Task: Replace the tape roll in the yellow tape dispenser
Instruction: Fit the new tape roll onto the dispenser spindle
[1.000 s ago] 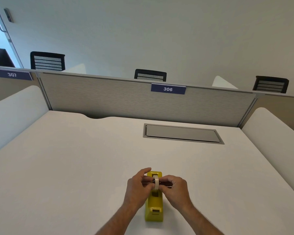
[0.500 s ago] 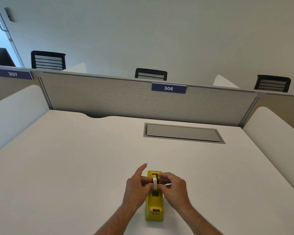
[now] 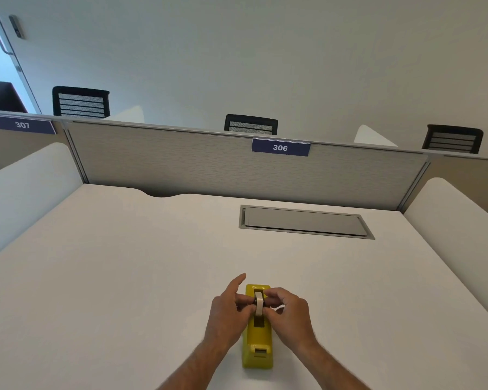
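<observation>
A yellow tape dispenser stands on the white desk near the front edge, its cutter end toward me. A pale tape roll stands upright in the dispenser's slot, edge-on to me. My left hand pinches the roll from the left, with its index finger stretched out past the dispenser. My right hand pinches the roll from the right. Whether the roll rests fully in its seat is hidden by my fingers.
A grey cable hatch is set flush in the desk farther back. A grey partition with a blue 306 label closes the far edge. White side panels rise on both sides. Black chair backs show behind the partition.
Both hands have stayed on the roll over the dispenser and shifted only slightly. My left index finger has lifted and now points away from me.
</observation>
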Motion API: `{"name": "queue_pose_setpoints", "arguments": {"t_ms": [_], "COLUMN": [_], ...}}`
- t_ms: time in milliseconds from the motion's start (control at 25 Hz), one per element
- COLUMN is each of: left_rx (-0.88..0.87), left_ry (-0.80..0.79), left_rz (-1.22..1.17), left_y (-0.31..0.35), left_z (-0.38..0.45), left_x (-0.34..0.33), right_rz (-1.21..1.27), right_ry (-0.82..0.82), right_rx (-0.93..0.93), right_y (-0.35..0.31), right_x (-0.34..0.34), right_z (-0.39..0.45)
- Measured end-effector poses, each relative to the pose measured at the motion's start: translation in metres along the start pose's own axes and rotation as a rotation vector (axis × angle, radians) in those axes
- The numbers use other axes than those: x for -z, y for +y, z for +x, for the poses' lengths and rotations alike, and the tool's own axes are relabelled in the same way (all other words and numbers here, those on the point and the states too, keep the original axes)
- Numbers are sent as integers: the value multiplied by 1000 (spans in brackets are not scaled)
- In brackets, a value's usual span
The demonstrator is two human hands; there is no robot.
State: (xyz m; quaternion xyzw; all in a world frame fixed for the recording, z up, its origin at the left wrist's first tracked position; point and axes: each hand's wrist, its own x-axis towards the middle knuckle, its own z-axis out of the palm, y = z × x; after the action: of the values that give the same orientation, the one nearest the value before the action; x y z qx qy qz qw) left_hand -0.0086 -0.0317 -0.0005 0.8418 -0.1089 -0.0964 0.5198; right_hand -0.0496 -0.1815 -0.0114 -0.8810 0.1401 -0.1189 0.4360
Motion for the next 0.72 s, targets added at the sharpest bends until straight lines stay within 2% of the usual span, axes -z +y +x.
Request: {"name": "queue_pose_setpoints", "arguments": {"t_ms": [200,440,720], "left_rx": [-113,-236,-315], "left_ry": [-27,-56,-20], "left_rz": [155,459,420], "left_y": [-7,-19,-29], "left_z": [2,7,3], "left_x": [0,-5,-8], "right_rz": [-88,-209,-237], "right_ry": [9,12,28], "right_rx": [58,160,251], "right_y": [6,10,13], "right_x": [-3,-2,-4], "right_z": [1,-1,-4]}}
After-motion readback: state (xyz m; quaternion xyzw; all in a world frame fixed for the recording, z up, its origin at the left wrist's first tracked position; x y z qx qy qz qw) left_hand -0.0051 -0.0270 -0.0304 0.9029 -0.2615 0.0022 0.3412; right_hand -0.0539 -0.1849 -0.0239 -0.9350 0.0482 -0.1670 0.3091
